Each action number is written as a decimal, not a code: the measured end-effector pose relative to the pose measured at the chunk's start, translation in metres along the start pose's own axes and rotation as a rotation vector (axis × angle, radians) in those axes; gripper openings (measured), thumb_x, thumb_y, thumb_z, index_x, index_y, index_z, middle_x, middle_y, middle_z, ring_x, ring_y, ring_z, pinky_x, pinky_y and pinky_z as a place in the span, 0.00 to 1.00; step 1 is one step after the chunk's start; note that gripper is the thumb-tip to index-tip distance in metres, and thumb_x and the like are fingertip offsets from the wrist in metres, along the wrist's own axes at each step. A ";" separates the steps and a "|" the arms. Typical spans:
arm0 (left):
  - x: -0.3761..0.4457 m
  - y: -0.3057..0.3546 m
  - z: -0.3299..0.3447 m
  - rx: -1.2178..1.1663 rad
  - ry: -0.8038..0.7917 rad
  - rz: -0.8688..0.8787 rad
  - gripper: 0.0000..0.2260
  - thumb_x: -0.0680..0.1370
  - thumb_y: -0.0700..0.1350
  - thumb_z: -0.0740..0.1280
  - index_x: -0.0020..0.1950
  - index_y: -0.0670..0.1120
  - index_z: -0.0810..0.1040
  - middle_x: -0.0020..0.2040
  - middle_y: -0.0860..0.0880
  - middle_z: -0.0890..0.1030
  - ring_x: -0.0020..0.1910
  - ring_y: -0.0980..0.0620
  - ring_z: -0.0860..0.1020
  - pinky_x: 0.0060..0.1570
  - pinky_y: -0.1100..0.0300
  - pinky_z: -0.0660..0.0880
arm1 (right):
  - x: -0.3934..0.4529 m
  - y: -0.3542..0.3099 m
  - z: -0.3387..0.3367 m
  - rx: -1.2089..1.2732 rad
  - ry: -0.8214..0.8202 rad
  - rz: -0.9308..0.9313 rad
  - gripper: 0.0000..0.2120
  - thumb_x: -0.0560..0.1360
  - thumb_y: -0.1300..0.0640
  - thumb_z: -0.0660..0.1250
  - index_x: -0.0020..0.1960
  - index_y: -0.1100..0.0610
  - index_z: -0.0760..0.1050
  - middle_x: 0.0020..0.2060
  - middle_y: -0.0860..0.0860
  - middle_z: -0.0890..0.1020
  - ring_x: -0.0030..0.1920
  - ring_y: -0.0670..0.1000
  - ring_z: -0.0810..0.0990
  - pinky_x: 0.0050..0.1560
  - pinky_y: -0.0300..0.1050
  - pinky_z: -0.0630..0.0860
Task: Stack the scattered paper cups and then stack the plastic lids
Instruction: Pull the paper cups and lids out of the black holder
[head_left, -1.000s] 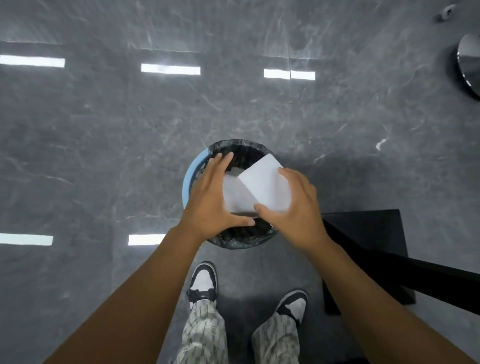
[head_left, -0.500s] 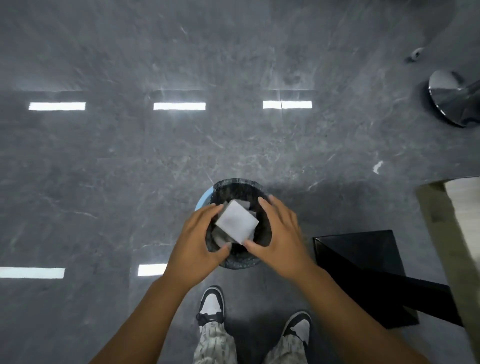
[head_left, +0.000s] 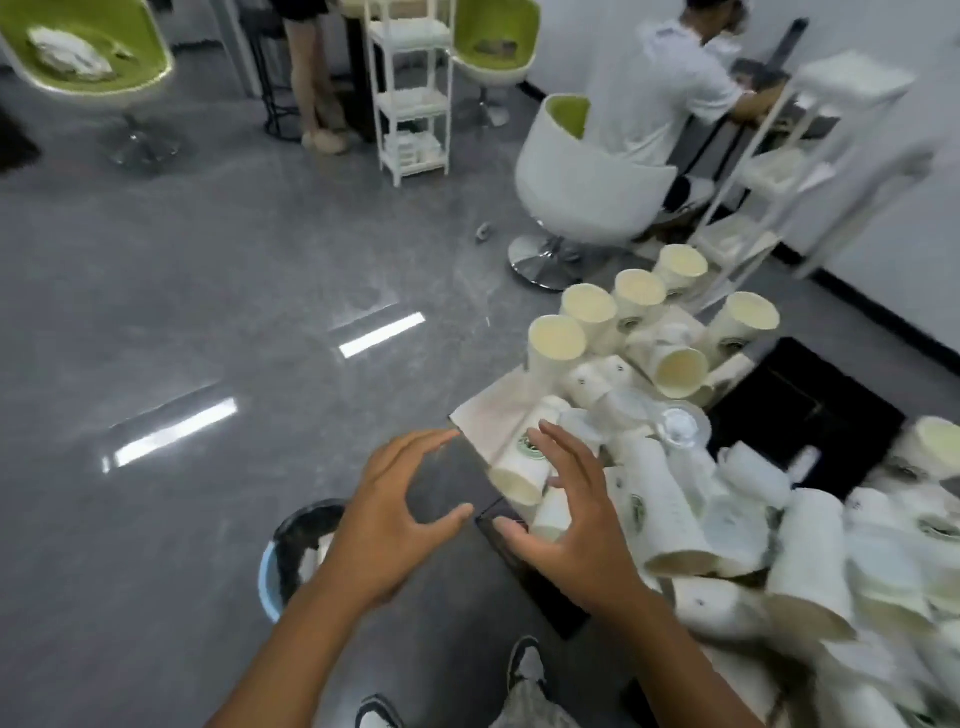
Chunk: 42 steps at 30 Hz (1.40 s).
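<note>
White paper cups with green round logos (head_left: 670, 514) lie scattered in a heap over the dark worktop (head_left: 810, 400), filling the right side of the view; most lie on their sides, some nested into short stacks, and much of the near right part is blurred. Nearest, both bare forearms reach forward from the bottom edge. The left hand (head_left: 384, 525) hangs over the floor just off the worktop's corner, its fingers spread and loosely bent, holding nothing. The right hand (head_left: 576, 514) is beside it, over the worktop's near corner, fingers released and splayed, also holding nothing; its fingertips lie close to a tipped paper cup (head_left: 524, 457) whose mouth faces the near left, though I cannot tell whether they touch it. Below the left forearm stands a round blue waste bin with a black liner (head_left: 291, 551), on the grey stone floor (head_left: 208, 291). A little further in, a clear plastic domed lid (head_left: 680, 426) rests among the lying cups, and white flat lids seem to lie mixed in around it, too blurred to count. At the far end of the heap five or so cups stand upright with their cream insides showing (head_left: 589, 306). Beyond the worktop a person in a white shirt (head_left: 660, 88) sits in a white tub chair (head_left: 576, 192) with a green lining, next to a white slatted shelf rack (head_left: 779, 171). A second white rack (head_left: 413, 88) and two green chairs stand at the far side.
</note>
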<state>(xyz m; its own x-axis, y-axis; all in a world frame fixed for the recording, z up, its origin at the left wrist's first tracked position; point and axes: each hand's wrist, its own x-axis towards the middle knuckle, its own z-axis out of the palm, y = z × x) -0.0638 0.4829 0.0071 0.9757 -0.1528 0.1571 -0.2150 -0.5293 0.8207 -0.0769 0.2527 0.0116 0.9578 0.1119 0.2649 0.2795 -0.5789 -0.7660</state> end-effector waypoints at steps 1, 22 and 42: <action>0.014 0.016 0.009 -0.004 -0.028 0.040 0.31 0.71 0.53 0.80 0.72 0.61 0.73 0.69 0.68 0.72 0.70 0.59 0.72 0.69 0.51 0.73 | -0.004 0.006 -0.021 -0.017 0.030 0.029 0.39 0.70 0.44 0.77 0.77 0.49 0.67 0.77 0.45 0.66 0.78 0.51 0.65 0.68 0.58 0.75; 0.151 0.138 0.243 -0.029 -0.520 0.267 0.34 0.71 0.51 0.80 0.72 0.66 0.69 0.71 0.68 0.70 0.71 0.60 0.70 0.67 0.57 0.72 | -0.050 0.181 -0.223 -0.215 0.277 0.522 0.41 0.68 0.33 0.72 0.76 0.36 0.60 0.72 0.37 0.69 0.72 0.44 0.67 0.71 0.57 0.66; 0.259 0.109 0.387 0.324 -1.070 0.458 0.38 0.62 0.56 0.82 0.70 0.55 0.73 0.64 0.53 0.77 0.62 0.51 0.77 0.60 0.51 0.75 | 0.007 0.264 -0.223 -0.482 -0.125 0.799 0.35 0.69 0.35 0.72 0.73 0.39 0.66 0.70 0.40 0.71 0.70 0.50 0.63 0.65 0.53 0.58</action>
<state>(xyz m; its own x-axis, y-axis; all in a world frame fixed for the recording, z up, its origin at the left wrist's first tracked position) 0.1494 0.0629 -0.0750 0.3106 -0.9134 -0.2633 -0.6819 -0.4070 0.6078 -0.0117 -0.0792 -0.0578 0.8615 -0.3934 -0.3210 -0.4953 -0.7901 -0.3610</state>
